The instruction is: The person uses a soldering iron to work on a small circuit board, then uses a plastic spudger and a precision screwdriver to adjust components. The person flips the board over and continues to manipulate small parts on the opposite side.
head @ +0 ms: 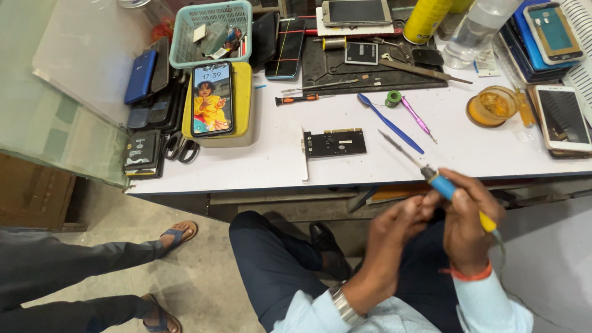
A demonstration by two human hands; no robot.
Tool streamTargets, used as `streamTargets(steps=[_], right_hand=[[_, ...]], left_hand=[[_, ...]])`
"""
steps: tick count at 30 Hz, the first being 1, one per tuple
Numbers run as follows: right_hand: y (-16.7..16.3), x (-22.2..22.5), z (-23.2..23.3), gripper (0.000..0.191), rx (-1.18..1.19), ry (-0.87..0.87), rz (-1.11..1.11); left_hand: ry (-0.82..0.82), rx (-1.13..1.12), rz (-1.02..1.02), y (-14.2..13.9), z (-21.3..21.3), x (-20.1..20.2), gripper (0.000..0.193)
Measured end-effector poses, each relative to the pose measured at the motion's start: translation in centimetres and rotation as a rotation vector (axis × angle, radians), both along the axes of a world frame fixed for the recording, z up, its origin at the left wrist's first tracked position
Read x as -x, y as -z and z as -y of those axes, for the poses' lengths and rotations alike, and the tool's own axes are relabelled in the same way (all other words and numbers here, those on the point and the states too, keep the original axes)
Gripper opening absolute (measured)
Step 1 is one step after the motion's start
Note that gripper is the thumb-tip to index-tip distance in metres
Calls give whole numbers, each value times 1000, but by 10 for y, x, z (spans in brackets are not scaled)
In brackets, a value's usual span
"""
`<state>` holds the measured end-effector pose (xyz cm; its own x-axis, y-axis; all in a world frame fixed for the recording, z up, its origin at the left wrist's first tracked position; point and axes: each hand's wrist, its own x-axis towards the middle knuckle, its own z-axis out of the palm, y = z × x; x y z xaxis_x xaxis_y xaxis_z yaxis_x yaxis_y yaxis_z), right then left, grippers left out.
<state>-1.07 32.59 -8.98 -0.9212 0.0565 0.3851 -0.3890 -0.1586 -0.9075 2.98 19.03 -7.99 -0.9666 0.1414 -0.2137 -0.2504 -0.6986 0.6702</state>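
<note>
At the far left a second person's legs [74, 277] in dark trousers and sandals stand on the concrete floor [185, 271]. Above them, on the left end of the white surface [271, 163], lies a stack of dark phones [151, 92] with a blue one on top, a black battery pack [142, 150] and a pair of scissors [182, 148]. Just beside these sits a yellow box [242, 102] carrying a lit smartphone [212, 98], and behind it a pale green plastic basket [213, 31] of small parts. Near the middle of the surface a black circuit card [333, 143] with a metal bracket lies flat close to the front edge; behind it are an orange-handled screwdriver [299, 98], a black work mat [364, 65], a blue plastic pry tool [390, 123] and a purple tool [419, 119].

Below the surface edge, over the person's lap, the left hand [398, 231] is blurred, its fingers bunched against the tool shaft. The right hand [468, 222] is closed around a soldering iron [445, 185] with a blue and yellow handle, its metal tip slanting up and left above the surface edge. Farther right stand an amber jar [495, 106], a clear bottle [475, 31] and several more phones [562, 117].
</note>
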Motion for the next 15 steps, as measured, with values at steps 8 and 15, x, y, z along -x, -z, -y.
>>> streamTargets(steps=[8,15], right_hand=[[-18,57,7,29,-228,21,38],[6,94,22,16,-209,259,-85]], left_hand=[[-602,1136,-443,5,111,3,17],[-763,1444,-596,11,185,59,24]])
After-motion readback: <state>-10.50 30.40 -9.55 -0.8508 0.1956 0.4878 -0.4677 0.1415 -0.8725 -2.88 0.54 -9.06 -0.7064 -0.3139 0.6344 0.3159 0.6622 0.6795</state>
